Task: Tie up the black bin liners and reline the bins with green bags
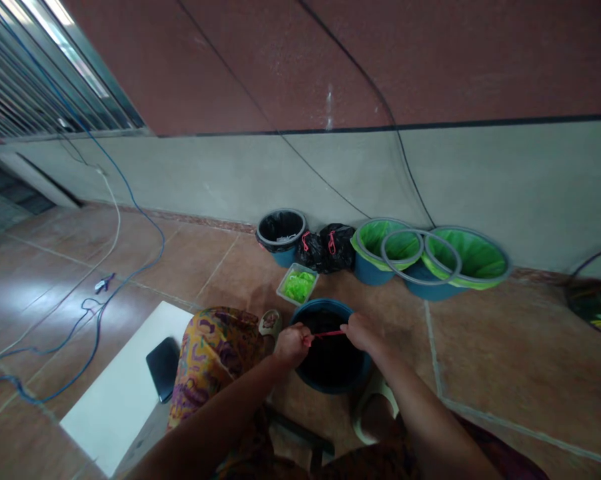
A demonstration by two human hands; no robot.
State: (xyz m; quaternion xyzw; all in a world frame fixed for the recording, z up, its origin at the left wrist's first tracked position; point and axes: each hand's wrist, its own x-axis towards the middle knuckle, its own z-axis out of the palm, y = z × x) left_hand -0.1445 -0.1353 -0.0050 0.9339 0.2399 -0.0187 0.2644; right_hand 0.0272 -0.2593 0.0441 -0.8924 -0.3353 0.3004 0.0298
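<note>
A red drawstring (329, 333) is stretched across the top of a blue bin (338, 389) between my two hands. My left hand (293, 345) is closed on its left end, at the bin's left rim. On the opposite side, my right hand (361, 331) pinches the other end. The bin's inside looks black, as if a black bag (330, 363) lines it, but it is too dark to make out clearly. The bin stands on the floor between my feet.
Against the wall are a black-lined bin (282, 257), tied black bags (334, 250) and two green-lined bins (373, 272) with a loose grey ring (400, 277) across them. A tray of green strips (298, 285) sits nearby. Leftward are a white board (125, 380), a phone (163, 367) and cables (98, 327).
</note>
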